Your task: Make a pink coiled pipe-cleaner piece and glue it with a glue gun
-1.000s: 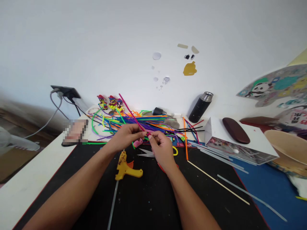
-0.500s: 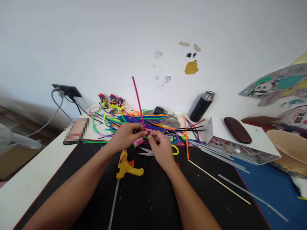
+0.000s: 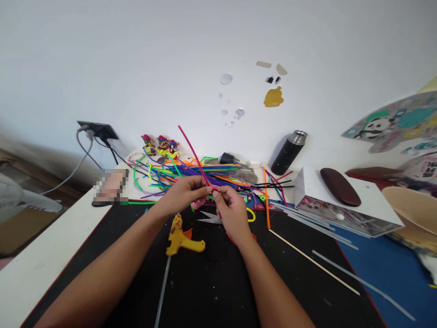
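Since half a second ago, the magenta stem (image 3: pixel 195 155) has swung over: it stood almost upright, and now its free upper end leans toward the left edge of the worktop (image 3: pixel 58 250). Both hands have stayed nearly at the same place, in front of the pile of coloured stems (image 3: pixel 208 171) which lies along the far edge, near the wall. The left hand (image 3: pixel 180 193) has its grip closed, pinching the magenta stem low down between thumb and fingers. The right hand (image 3: pixel 234 212) is closed too; its thumb and forefinger hold the lower end of this same stem, and the fingertips of both hands almost meet. How the end is shaped there, I cannot tell, because the fingers cover it.

Just beyond the left fingers there is a pink coil (image 3: pixel 198 203), partly hidden. Below the hands lies a black mat (image 3: pixel 211 282). On it, the scissors (image 3: pixel 210 217) are partly covered by the right hand, with their blades pointing to the left edge. Nearer to the front is a yellow glue gun (image 3: pixel 175 237), with a clear glue stick (image 3: pixel 163 287) coming out from its back. Three small figures (image 3: pixel 163 145) stand at the far edge, toward the left corner.
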Demonstrator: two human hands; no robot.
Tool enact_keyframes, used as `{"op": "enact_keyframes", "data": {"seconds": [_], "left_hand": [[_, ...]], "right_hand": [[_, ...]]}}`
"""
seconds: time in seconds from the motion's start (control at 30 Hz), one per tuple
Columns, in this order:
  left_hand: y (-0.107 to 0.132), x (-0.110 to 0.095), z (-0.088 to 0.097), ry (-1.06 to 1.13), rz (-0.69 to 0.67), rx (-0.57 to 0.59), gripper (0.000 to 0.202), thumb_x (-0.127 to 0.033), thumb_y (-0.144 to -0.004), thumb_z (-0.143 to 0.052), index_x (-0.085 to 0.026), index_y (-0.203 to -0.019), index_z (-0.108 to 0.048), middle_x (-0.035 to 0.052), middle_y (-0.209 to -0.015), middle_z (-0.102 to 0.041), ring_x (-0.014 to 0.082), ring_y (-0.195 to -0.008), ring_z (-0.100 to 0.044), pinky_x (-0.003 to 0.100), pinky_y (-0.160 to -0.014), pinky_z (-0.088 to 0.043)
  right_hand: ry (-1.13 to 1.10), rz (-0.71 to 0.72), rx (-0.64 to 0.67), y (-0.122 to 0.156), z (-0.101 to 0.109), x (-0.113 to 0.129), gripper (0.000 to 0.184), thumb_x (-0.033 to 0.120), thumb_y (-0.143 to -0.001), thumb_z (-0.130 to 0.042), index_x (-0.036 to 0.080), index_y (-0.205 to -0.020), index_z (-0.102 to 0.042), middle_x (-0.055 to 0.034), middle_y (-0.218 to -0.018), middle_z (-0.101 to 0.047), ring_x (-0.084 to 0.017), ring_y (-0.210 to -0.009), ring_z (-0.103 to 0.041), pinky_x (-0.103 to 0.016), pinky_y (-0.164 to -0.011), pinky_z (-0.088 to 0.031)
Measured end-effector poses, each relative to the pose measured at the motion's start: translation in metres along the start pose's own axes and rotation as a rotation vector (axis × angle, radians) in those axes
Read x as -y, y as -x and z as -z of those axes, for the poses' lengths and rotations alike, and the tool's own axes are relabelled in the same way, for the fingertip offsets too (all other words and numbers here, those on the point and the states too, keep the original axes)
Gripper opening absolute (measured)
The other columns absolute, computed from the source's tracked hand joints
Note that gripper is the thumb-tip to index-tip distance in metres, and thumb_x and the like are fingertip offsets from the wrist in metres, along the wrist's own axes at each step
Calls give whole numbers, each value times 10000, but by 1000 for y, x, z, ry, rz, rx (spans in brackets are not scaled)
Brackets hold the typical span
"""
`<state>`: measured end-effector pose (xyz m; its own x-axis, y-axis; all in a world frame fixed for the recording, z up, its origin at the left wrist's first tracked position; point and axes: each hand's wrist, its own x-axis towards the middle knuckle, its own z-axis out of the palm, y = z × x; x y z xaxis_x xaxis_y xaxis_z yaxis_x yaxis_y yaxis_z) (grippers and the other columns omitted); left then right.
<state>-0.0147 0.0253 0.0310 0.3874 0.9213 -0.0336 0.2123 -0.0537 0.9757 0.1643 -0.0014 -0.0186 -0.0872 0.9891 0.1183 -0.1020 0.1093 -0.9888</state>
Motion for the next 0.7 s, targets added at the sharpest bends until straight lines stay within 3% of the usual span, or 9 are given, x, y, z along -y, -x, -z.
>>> {"op": "enact_keyframes", "data": {"seconds": [0.5, 0.7], "left_hand": [[0, 0, -6, 48, 6, -17, 406, -553, -894, -757, -155, -958, -704, 8, -691, -684, 133, -549, -592, 259, -537, -467], [0, -5, -3, 10, -9, -84, 425, -565, -831, -805, -163, -943, -721, 20, -748, -708, 152, -625, -615, 266, -583, -491]], "right_hand": [[-83, -17, -35, -1, 0, 3, 361, 562, -916, -708, 208, -958, -653, 82, -544, -520, -105, -385, -435, -232, -381, -313], [-24, 10, -17, -1, 1, 4, 329, 538, -928, -704, 212, -940, -666, 95, -509, -473, -106, -376, -414, -236, -392, -302]]}}
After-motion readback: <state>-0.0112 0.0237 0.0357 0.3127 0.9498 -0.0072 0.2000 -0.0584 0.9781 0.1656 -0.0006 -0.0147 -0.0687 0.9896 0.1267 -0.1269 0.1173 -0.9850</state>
